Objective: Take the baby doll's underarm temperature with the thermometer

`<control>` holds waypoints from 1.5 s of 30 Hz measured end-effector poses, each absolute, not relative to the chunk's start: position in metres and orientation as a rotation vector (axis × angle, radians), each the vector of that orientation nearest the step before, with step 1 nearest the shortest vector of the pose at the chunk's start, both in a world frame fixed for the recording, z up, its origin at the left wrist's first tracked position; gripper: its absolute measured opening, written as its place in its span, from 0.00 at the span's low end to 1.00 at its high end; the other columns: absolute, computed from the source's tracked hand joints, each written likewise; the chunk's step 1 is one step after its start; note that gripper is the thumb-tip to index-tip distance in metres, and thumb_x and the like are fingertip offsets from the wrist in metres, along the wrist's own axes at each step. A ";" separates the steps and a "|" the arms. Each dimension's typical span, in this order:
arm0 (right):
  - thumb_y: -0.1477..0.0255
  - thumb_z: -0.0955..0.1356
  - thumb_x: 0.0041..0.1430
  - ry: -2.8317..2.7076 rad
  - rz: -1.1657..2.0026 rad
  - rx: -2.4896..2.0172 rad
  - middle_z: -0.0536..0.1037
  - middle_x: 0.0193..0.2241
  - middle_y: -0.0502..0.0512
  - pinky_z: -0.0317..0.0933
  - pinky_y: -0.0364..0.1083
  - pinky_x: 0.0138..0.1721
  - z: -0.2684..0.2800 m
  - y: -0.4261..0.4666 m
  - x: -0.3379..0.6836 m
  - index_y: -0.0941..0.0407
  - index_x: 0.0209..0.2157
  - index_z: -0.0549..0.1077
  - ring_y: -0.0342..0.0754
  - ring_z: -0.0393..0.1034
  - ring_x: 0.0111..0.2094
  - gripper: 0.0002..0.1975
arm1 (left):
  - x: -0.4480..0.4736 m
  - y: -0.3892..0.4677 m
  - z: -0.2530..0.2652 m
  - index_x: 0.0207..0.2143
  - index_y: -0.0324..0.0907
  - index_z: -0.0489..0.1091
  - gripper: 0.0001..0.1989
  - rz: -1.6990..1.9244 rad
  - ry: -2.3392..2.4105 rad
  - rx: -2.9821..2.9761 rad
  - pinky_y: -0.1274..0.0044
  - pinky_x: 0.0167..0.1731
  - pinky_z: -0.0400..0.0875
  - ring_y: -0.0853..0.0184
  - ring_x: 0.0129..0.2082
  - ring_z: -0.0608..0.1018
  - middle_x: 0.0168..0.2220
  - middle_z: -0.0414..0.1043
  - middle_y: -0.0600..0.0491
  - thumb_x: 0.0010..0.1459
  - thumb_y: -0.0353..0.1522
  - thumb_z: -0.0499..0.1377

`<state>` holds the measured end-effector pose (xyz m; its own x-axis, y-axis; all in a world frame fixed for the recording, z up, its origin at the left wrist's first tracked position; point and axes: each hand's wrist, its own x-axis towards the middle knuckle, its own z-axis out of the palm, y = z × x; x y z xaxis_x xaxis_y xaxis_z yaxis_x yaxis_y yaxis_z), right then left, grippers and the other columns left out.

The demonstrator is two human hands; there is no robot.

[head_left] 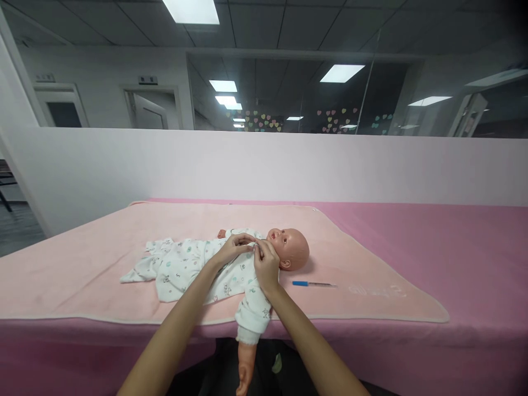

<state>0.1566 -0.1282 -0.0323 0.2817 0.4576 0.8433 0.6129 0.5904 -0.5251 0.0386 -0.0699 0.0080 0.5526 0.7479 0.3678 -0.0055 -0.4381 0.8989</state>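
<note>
A baby doll (294, 247) lies on its back with its head to the right, dressed in a white printed baby outfit (181, 269). My left hand (234, 248) is at the outfit's neckline, its fingertips closed on the cloth below the doll's chin. Close against it, my right hand (267, 267) pinches the same neckline. What exactly lies between the fingertips is hidden. One doll arm (246, 363) hangs over the table's front edge. To the right of the doll's head rests a thin glass thermometer (314, 284) with a blue end.
A peach blanket (91, 264) lies under the doll on a pink-covered table (466, 264). Behind the table stands a white low wall (264, 165) with glass above it. My dark-clothed lap shows below the front edge.
</note>
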 end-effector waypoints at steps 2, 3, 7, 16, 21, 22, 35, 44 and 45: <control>0.75 0.57 0.58 -1.349 -0.145 -1.017 0.74 0.34 0.57 0.63 0.45 0.38 -0.033 -0.128 0.157 0.56 0.40 0.72 0.46 0.68 0.37 0.15 | 0.035 -0.076 0.013 0.37 0.39 0.71 0.15 0.925 0.581 1.891 0.74 0.43 0.64 0.64 0.41 0.72 0.38 0.72 0.49 0.43 0.29 0.62; 0.75 0.56 0.58 -1.354 -0.159 -1.017 0.74 0.35 0.57 0.63 0.45 0.39 -0.033 -0.128 0.157 0.56 0.40 0.72 0.46 0.68 0.38 0.16 | 0.032 -0.080 0.015 0.39 0.40 0.71 0.17 0.889 0.569 1.915 0.73 0.46 0.63 0.63 0.45 0.70 0.41 0.71 0.49 0.43 0.28 0.62; 0.77 0.56 0.58 -1.479 -0.252 -0.958 0.74 0.37 0.56 0.62 0.47 0.42 -0.036 -0.129 0.158 0.55 0.41 0.72 0.47 0.67 0.40 0.16 | 0.011 -0.093 0.020 0.45 0.43 0.69 0.22 0.837 0.567 1.909 0.71 0.51 0.59 0.62 0.51 0.67 0.48 0.67 0.49 0.43 0.27 0.61; 0.82 0.58 0.50 -1.730 -0.291 -0.908 0.75 0.29 0.54 0.59 0.47 0.37 -0.023 -0.113 0.147 0.56 0.32 0.73 0.48 0.64 0.35 0.15 | 0.000 -0.095 -0.005 0.33 0.38 0.73 0.11 1.303 0.996 2.024 0.78 0.30 0.65 0.68 0.28 0.72 0.28 0.74 0.52 0.45 0.27 0.56; 0.81 0.60 0.46 -1.800 -0.303 -0.958 0.72 0.24 0.52 0.54 0.47 0.37 -0.023 -0.115 0.141 0.56 0.26 0.71 0.47 0.61 0.32 0.10 | 0.006 -0.106 -0.008 0.28 0.41 0.71 0.08 1.484 1.201 2.191 0.77 0.33 0.63 0.67 0.30 0.71 0.29 0.72 0.52 0.48 0.28 0.53; 0.81 0.60 0.46 -1.802 -0.299 -0.971 0.72 0.25 0.52 0.53 0.47 0.38 -0.023 -0.117 0.141 0.57 0.27 0.70 0.47 0.61 0.32 0.10 | 0.007 -0.109 -0.007 0.28 0.42 0.70 0.07 1.486 1.245 2.253 0.76 0.34 0.63 0.66 0.31 0.70 0.29 0.71 0.52 0.48 0.28 0.52; 0.79 0.61 0.47 -1.798 -0.246 -1.012 0.67 0.26 0.52 0.51 0.46 0.37 -0.022 -0.122 0.145 0.56 0.26 0.64 0.47 0.58 0.33 0.05 | 0.002 -0.107 -0.005 0.30 0.41 0.67 0.07 1.219 1.175 2.253 0.79 0.27 0.60 0.70 0.25 0.66 0.27 0.67 0.56 0.48 0.30 0.50; 0.78 0.59 0.54 -1.725 -0.179 -0.989 0.71 0.28 0.52 0.53 0.46 0.37 -0.025 -0.118 0.143 0.56 0.29 0.66 0.47 0.62 0.34 0.06 | 0.002 -0.108 -0.003 0.31 0.41 0.65 0.07 1.209 1.068 2.314 0.78 0.32 0.62 0.68 0.30 0.69 0.31 0.68 0.54 0.47 0.30 0.51; 0.78 0.59 0.55 -1.725 -0.182 -0.988 0.71 0.28 0.52 0.53 0.46 0.37 -0.025 -0.118 0.143 0.56 0.30 0.66 0.47 0.62 0.34 0.06 | 0.003 -0.108 -0.003 0.31 0.41 0.65 0.07 1.214 1.075 2.334 0.78 0.33 0.63 0.67 0.31 0.69 0.31 0.68 0.54 0.47 0.30 0.52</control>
